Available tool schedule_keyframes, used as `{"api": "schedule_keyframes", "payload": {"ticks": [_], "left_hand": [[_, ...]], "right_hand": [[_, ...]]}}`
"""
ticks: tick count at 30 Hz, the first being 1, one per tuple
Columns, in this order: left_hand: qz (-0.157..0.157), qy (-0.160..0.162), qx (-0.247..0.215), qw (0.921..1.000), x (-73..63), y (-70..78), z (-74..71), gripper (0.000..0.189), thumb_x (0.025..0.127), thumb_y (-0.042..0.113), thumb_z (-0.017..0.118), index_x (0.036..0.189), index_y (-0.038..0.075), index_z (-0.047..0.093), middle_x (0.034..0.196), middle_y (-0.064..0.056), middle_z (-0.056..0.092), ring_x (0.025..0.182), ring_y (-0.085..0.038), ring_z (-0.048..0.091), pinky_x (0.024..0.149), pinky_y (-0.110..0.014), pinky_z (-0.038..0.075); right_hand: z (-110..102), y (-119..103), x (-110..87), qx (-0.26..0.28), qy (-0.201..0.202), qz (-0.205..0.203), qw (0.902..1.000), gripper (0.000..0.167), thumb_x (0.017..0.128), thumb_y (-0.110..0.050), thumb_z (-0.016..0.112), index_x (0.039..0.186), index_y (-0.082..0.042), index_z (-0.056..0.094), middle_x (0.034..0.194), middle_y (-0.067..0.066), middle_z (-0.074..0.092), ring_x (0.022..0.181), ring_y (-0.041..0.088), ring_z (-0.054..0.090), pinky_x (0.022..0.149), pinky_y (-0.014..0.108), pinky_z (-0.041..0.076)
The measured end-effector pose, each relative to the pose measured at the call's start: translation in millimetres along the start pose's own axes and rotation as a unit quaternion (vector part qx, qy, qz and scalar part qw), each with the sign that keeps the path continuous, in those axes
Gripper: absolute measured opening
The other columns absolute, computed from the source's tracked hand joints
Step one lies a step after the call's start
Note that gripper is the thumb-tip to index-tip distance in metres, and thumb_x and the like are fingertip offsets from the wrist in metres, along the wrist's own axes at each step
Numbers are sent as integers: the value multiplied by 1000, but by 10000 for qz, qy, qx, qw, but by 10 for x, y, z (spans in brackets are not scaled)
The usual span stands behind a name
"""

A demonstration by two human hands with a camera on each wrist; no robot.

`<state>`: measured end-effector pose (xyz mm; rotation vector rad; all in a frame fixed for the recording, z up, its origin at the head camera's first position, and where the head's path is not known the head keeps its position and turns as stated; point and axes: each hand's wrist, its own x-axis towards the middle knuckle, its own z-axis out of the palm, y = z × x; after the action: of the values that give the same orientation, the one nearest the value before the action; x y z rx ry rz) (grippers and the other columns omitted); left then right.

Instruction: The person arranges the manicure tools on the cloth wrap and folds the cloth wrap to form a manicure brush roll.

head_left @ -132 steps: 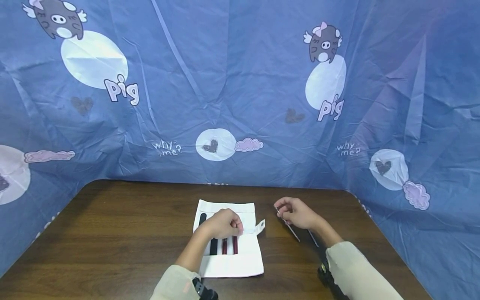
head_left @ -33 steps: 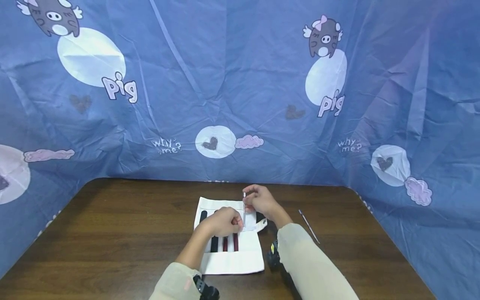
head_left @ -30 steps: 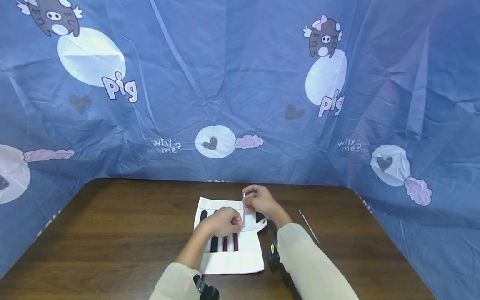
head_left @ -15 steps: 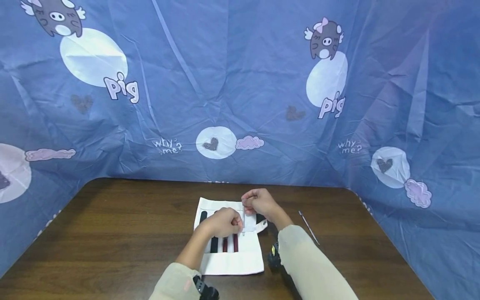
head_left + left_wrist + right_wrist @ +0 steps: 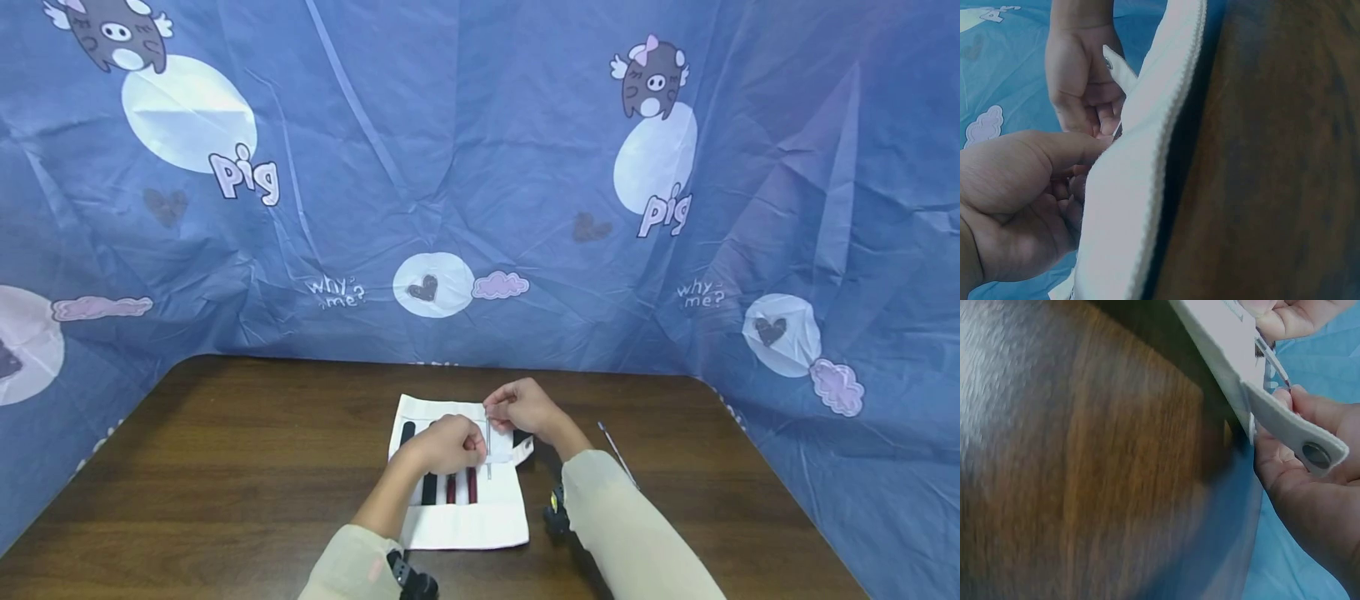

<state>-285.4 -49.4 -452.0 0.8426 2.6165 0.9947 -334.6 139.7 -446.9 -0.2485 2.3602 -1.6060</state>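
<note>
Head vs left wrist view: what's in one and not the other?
Head only: the loose pen, plus red items and black items in the case.
Left wrist only: edge stitching and the palm side of the left hand.
Both: case, strap, left hand, right hand, table, blue backdrop.

On your surface (image 5: 262,475) lies the pouch (image 5: 467,528), your left hand (image 5: 447,444) over its middle, your right hand (image 5: 527,411) at its far right corner; farther right, a loose rod (image 5: 618,453); behind, the curtain (image 5: 555,167).
</note>
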Motion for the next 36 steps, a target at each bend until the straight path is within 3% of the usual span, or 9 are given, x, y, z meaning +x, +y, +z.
{"api": "schedule_keyframes", "payload": {"ticks": [17,36], "left_hand": [[-87,-62,-101,9999,-4,-1,-8,15,93,6,69,80,13,70,63,6,53,58,-8,48,55,-24,39],[-112,-90,-144,9998,-14,3,-13,16,95,6,68,81,13,70,64,5,55,58,-9,48,56,-25,39]], "right_hand": [[-78,-1,-46,-885,-334,-272,9951,8,93,6,66,98,7,73,76,5,67,67,13,60,63,26,53],[-109,49,-133,-1254,-877,-567,9866,9,93,7,65,96,7,73,71,3,65,65,11,58,62,25,50]]}}
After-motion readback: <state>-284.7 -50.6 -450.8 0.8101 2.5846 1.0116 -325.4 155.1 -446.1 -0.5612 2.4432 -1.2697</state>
